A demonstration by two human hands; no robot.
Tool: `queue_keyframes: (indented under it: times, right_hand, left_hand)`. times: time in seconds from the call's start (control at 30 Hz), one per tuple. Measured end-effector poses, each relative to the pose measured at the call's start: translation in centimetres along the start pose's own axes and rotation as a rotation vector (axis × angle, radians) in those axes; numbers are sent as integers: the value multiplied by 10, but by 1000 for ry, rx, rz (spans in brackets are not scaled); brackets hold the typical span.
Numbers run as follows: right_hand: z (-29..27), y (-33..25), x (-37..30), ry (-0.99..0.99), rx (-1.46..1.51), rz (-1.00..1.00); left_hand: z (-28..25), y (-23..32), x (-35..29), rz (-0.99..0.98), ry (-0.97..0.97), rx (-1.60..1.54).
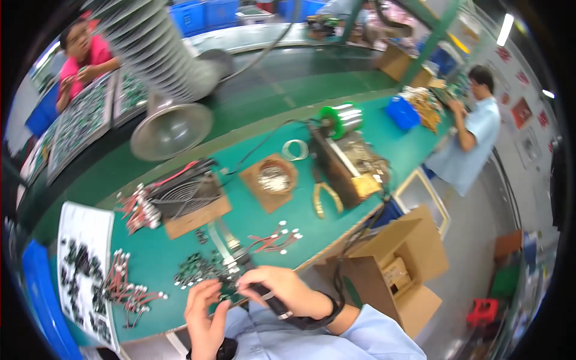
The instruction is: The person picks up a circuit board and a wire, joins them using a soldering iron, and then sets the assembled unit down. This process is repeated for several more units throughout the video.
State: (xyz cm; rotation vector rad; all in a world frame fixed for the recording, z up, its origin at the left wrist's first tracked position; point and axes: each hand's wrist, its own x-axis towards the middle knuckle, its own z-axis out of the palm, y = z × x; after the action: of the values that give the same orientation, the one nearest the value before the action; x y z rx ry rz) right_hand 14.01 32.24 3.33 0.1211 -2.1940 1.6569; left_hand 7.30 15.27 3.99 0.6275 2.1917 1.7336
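Observation:
My right hand point(282, 289) is closed around a black-handled tool point(275, 303), whose exact kind I cannot make out. Just beyond its fingertips lies a dark piece with a pale metal strip point(230, 259). To the left, my left hand point(204, 312) is half curled, thumb apart from the fingers, with nothing visible in it. Its fingertips are close to a heap of small green circuit boards point(198, 269) on the green mat. Red-and-black wire leads with white connectors point(277, 240) lie beyond my right hand. A black strap point(327, 313) circles my right wrist.
Left are a white sheet with black parts point(84, 270) and more wire leads point(123, 288). Farther back stand a tip-cleaning bowl point(276, 179), yellow-handled pliers point(326, 201), a solder spool point(341, 120) and a fume funnel point(172, 129). Cardboard boxes point(384, 276) stand right. Two people work nearby.

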Motion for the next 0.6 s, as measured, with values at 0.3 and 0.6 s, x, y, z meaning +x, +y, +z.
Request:
queue_keyframes:
  times: [0.3, 0.6]
  right_hand:
    - [20, 2, -4, 239, 41, 26]
    - [24, -9, 1, 164, 268, 115]
  left_hand:
    - [-14, -8, 1, -98, -77, -270]
    - [-7, 9, 6, -211, -15, -534]
